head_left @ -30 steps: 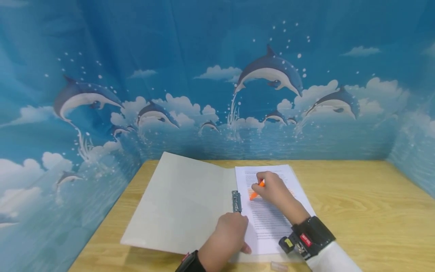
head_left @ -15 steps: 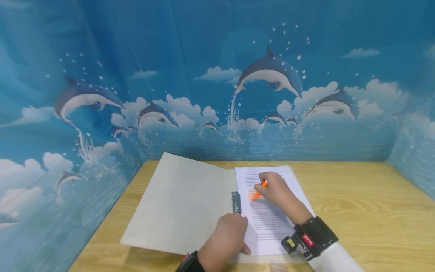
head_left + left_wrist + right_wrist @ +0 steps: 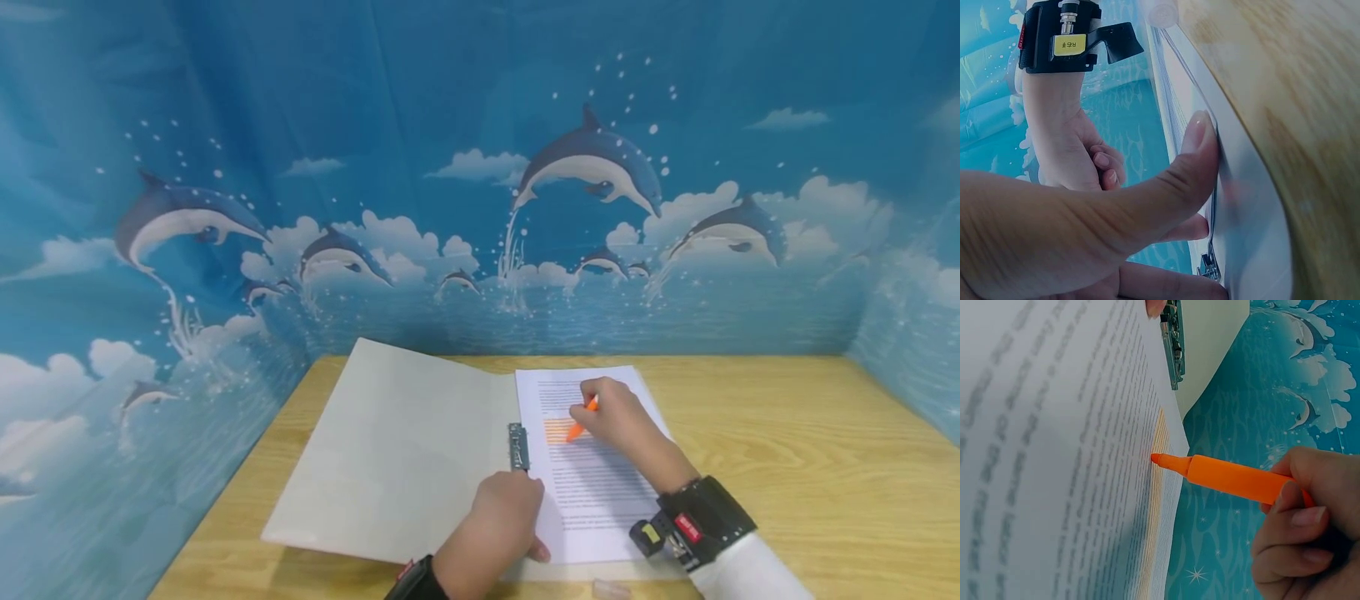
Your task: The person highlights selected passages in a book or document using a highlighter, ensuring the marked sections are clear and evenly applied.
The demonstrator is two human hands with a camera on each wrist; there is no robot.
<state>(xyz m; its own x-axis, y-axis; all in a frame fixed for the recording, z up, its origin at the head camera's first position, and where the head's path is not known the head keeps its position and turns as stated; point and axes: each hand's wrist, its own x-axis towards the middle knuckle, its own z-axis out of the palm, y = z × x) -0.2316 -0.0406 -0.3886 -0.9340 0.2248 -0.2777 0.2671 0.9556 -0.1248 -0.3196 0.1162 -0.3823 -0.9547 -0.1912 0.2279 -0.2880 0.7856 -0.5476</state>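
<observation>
My right hand (image 3: 613, 417) grips an orange highlighter (image 3: 1238, 477) between thumb and fingers. Its tip touches a printed sheet (image 3: 600, 542), at the lower part of a block of orange-marked lines (image 3: 557, 430). The sheet lies on the right side of an opened white folder (image 3: 405, 454), next to the folder's metal clip (image 3: 518, 447). Just below that clip, my left hand (image 3: 502, 512) rests on the sheet's left margin and the folder. In the left wrist view its thumb (image 3: 1194, 140) presses near the paper's edge, with the fingers spread toward the clip.
A small translucent cap-like piece (image 3: 611, 590) lies at the folder's near edge. The folder's left cover is tilted up off the wooden table (image 3: 810, 467). A blue dolphin-print curtain (image 3: 420, 167) stands behind and to the sides.
The right hand has slid the highlighter a little to the right along the line, with orange marking showing behind it. The left hand has stayed in place.
</observation>
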